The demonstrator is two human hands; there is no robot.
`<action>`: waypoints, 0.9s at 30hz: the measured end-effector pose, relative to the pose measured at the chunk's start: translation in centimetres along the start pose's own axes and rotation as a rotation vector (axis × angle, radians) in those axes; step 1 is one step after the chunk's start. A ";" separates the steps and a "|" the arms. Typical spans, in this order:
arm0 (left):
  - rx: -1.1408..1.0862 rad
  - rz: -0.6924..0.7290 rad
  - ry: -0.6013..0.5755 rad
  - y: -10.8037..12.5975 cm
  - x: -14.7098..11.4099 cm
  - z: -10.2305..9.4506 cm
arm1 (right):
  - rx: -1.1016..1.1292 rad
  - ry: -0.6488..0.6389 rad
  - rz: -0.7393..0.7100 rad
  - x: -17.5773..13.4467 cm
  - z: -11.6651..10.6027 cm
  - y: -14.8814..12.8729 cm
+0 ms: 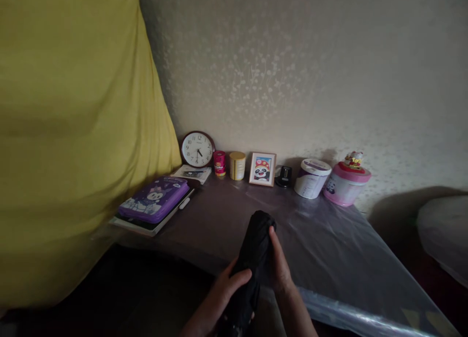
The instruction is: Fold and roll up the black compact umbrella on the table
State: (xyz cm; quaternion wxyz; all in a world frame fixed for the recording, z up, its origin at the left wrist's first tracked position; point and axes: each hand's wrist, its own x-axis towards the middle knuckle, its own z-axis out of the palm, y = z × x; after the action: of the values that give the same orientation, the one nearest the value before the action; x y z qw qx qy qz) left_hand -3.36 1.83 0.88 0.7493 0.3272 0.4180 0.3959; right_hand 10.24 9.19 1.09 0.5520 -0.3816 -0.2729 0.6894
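A folded black umbrella (pixel 252 249) is held at a slant over the front edge of the table, its rounded end pointing away from me. My left hand (pixel 228 290) is wrapped round its lower part, with the thumb lying across the fabric. Higher up, my right hand (pixel 281 264) grips the right side near the far end, one fingertip pressed on the fabric. Most of the right fingers are hidden behind the umbrella. Its near end is dark and partly cut off by the bottom of the picture.
The table (pixel 215 215) has a clear plastic cover. Along the wall stand a clock (pixel 198 149), a pink can (pixel 219 163), a yellow tin (pixel 237 166), a framed panda picture (pixel 262 169) and two tubs (pixel 312 179). A purple case (pixel 155 199) lies left, beside the yellow curtain (pixel 80 132).
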 end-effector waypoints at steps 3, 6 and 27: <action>-0.142 -0.099 -0.018 0.0 -0.2 0.4 | 0.063 -0.055 0.169 -1.0 1.3 0.0; -0.164 -0.174 -0.022 0.0 -0.3 0.5 | -0.007 0.031 0.105 -1.0 1.9 0.0; 0.132 0.040 0.141 0.1 0.5 -1.8 | -0.922 -0.225 -0.630 -2.1 -1.2 -0.7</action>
State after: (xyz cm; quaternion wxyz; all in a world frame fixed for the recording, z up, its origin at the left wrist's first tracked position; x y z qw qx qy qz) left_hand -4.82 2.63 0.03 0.6868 0.3557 0.4882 0.4042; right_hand 11.85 7.32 1.47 0.4747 -0.4076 -0.7033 0.3374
